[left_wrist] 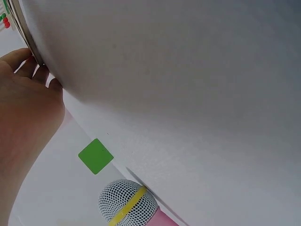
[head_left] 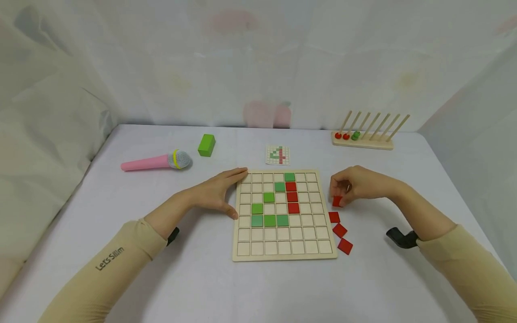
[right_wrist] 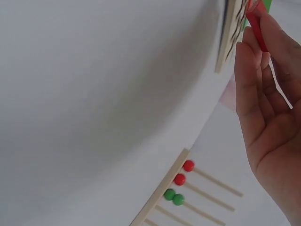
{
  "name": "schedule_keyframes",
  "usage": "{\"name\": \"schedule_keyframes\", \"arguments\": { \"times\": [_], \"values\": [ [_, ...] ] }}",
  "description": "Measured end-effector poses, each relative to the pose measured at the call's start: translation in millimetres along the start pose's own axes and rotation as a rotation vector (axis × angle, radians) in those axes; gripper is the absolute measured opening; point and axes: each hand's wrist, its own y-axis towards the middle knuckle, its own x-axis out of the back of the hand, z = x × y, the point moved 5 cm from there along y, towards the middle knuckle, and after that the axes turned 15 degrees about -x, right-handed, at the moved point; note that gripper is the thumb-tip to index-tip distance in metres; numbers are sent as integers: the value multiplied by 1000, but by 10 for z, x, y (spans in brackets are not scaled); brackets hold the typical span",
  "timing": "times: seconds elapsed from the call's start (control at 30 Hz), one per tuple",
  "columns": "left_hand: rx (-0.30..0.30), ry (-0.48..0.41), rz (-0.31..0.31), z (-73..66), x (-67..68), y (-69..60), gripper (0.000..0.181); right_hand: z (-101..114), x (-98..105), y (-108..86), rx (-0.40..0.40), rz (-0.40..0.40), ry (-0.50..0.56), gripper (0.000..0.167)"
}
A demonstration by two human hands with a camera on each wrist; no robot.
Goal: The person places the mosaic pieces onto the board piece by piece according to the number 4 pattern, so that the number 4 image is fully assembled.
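A wooden grid board (head_left: 283, 235) lies flat in the middle of the table, with green tiles (head_left: 269, 197) and a column of red tiles (head_left: 292, 197) set in its squares. My left hand (head_left: 214, 190) rests at the board's left edge, thumb and fingers spread along it. To the right of the board, my right hand (head_left: 359, 184) pinches a red square tile (right_wrist: 257, 30) between thumb and fingers. Several loose red tiles (head_left: 340, 230) lie on the cloth just below that hand, beside the board's right edge.
Behind the board lies a small pattern card (head_left: 278, 155) showing a green and red figure. A pink toy microphone (head_left: 155, 162) and a green block (head_left: 207, 145) lie at the left. At the back right stands a wooden peg rack (head_left: 362, 141) with red and green beads.
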Motion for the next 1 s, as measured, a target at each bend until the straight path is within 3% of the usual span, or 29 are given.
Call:
{"name": "schedule_keyframes", "arguments": {
  "times": [0.57,1.0],
  "values": [
    [-2,-4,-7,-24,8,-7,125,576,-177,74,117,38,57,18],
    [-15,-3,-11,-38,6,1,125,769,-374,237,135,65,63,17]
  ]
}}
